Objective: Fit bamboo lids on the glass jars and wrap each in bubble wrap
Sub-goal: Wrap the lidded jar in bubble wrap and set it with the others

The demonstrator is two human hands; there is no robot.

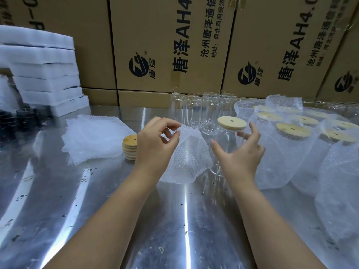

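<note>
A clear glass jar stands on the metal table with a round bamboo lid on its mouth. My right hand is spread around the jar's near side, fingers straight, the thumb at the left wall. My left hand pinches the top edge of a bubble wrap sheet that hangs down to the table just left of the jar. A short stack of bamboo lids sits partly behind my left hand.
Several bare glass jars stand behind. Several wrapped, lidded jars crowd the right side. A pile of bubble wrap sheets lies at left, white foam blocks and dark caps at far left. Cardboard boxes wall the back.
</note>
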